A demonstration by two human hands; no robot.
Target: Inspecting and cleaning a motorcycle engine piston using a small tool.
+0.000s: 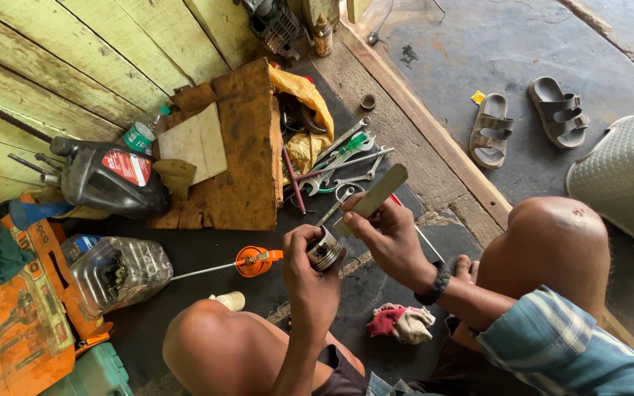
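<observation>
Piston in left hand

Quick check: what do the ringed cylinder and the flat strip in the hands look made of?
The ringed cylinder in the left hand looks like bare metal: grey sheen, machined grooves. The flat strip in the right hand is matte grey-tan with an even surface, possibly worn metal or abrasive-faced; the picture leaves it open.

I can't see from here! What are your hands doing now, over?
Left hand grips metal piston. Right hand holds flat strip at its top. Nothing between them.
</observation>
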